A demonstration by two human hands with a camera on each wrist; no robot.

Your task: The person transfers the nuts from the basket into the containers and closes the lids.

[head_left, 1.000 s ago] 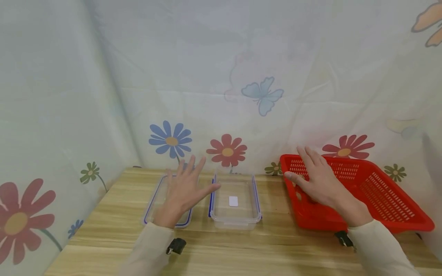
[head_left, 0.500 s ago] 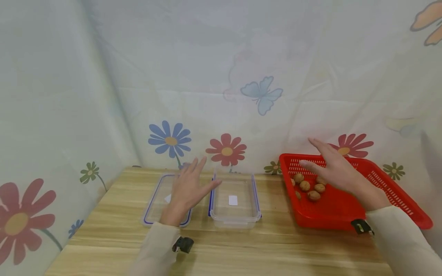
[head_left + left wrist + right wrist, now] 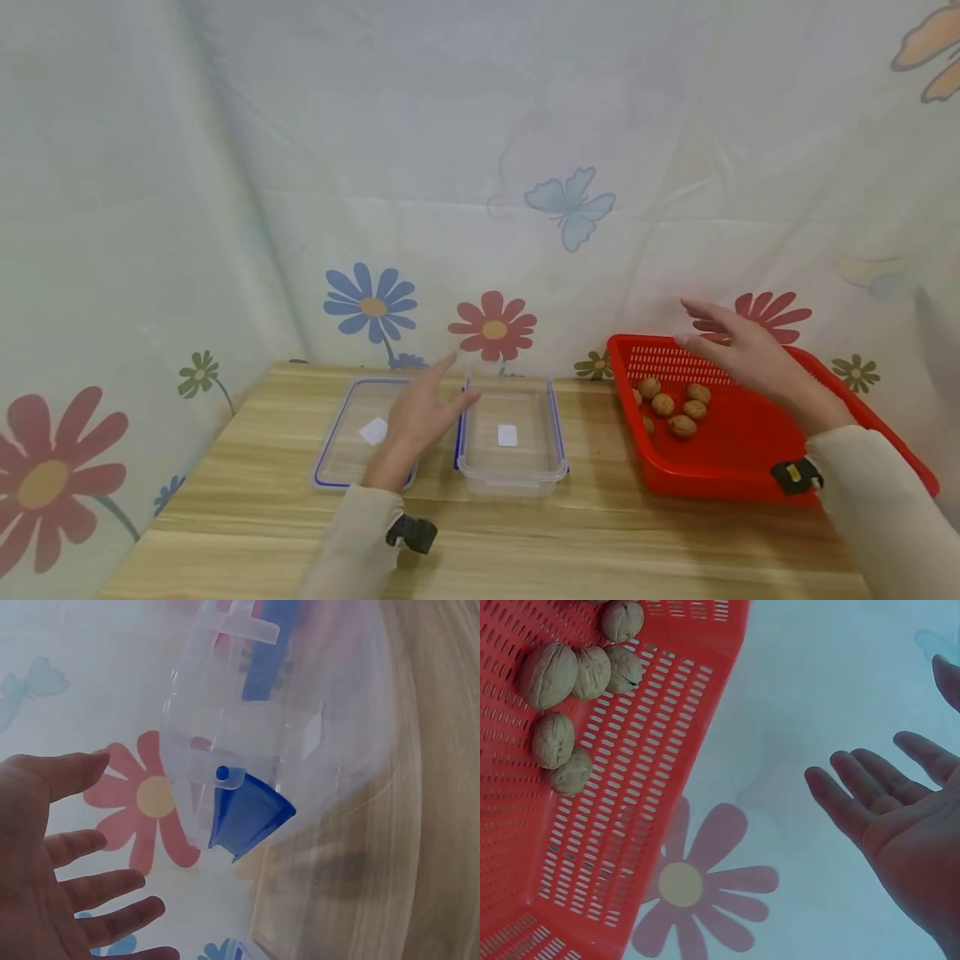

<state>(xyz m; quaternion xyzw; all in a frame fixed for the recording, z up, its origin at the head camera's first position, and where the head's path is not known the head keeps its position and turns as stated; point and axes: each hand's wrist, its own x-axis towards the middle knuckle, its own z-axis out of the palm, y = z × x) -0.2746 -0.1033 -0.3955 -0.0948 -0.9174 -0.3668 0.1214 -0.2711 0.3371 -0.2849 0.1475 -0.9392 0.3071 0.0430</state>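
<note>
My left hand (image 3: 418, 418) hovers with spread fingers between a clear lid and a clear plastic food container, holding nothing. The container (image 3: 510, 479) has blue side clips, one of which, a blue clip (image 3: 251, 814), hangs down in the left wrist view. The blue-edged lid (image 3: 345, 450) lies flat to its left, partly hidden by that hand. Above a red plastic basket (image 3: 720, 479) my right hand (image 3: 757, 362) is held with fingers extended and nothing in them. Several walnuts (image 3: 682, 426) rest in the basket's left part; in the right wrist view the walnuts (image 3: 551, 675) sit apart from the hand.
All of it stands on a wood-grain table (image 3: 480, 542). Behind the table hangs a pale curtain (image 3: 450, 167) printed with flowers and butterflies. A white label (image 3: 507, 435) shows in the container, and a white paper piece (image 3: 373, 431) at the lid.
My right hand has moved right and turned, uncovering the walnuts in the basket. My left hand has shifted slightly right, showing more of the lid.
</note>
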